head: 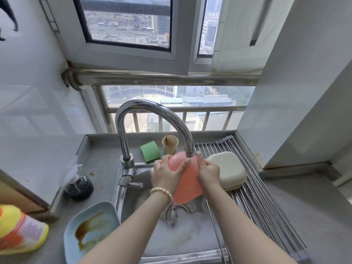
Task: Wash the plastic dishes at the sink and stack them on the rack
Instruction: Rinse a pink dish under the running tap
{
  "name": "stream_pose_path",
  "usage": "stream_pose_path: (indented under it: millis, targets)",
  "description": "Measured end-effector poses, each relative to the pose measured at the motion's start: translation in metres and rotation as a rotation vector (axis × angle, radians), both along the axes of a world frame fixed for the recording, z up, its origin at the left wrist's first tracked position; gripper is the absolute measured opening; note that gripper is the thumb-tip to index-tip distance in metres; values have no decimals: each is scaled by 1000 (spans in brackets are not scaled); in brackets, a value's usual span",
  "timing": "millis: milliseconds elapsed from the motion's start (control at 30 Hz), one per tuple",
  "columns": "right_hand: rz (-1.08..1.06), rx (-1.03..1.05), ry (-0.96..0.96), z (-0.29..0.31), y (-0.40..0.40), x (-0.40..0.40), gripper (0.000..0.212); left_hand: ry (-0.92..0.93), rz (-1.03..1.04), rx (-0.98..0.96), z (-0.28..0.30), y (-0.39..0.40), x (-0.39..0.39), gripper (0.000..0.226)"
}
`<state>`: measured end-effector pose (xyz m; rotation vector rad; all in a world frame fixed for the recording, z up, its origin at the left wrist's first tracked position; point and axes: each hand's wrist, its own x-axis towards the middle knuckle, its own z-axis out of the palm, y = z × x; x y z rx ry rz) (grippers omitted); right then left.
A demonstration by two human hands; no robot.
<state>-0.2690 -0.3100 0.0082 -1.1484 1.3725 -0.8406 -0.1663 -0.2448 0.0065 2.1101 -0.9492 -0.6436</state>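
Note:
A pink plastic plate (187, 184) is held tilted over the sink (190, 235), just under the spout of the chrome tap (152, 111). My left hand (166, 173) grips its left edge, fingers curled over the rim. My right hand (208, 171) holds the right edge. A cream plastic dish (227, 168) lies upside down on the metal roll-up rack (266, 202) to the right. A light blue plate (91, 231) smeared with brown sauce rests on the counter left of the sink. The basin holds foamy water.
A green sponge (150, 151) and a stained paper cup (170, 144) stand behind the sink. A dark soap bottle (79, 185) sits at left, a yellow and orange cloth (19, 229) at the far left. A wall corner (285, 130) rises beside the rack.

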Motion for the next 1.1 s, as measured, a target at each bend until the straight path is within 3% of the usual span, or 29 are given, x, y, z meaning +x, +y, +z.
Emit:
stream_pose_path:
  millis: [200,367,467,567,667,733,800,867,967,1100]
  targets:
    - [20,-243,410,12,1,16,46,-156,75,-15,16,1,1,85]
    - [144,-596,617,-9,24,25,73,38,198,-47,15,-3,11,63]
    - [151,-734,652,-20,28,20,70,146,219,-19,5,-5,19,61]
    - [201,-532,616,-11,20,20,62,53,168,36,7,-4,15,57]
    - [125,-193,406,-6,5,19,40,-188,60,17,11,-3,7,45]
    - [122,-85,391,-4,-1,14,30,-383,-26,-7,5,0,-1,39]
    - [118,-59,400,1,-2,16,32,-550,-96,31,-2,4,-12,60]
    - [113,-78,449,-1,0,17,34,-588,-97,23,-4,4,-18,71]
    - [20,-33,365,-1,10,18,41,-439,-71,82,1,-5,-10,46]
    - [26,-44,314,4,15,18,43,56,109,122,10,-19,11,43]
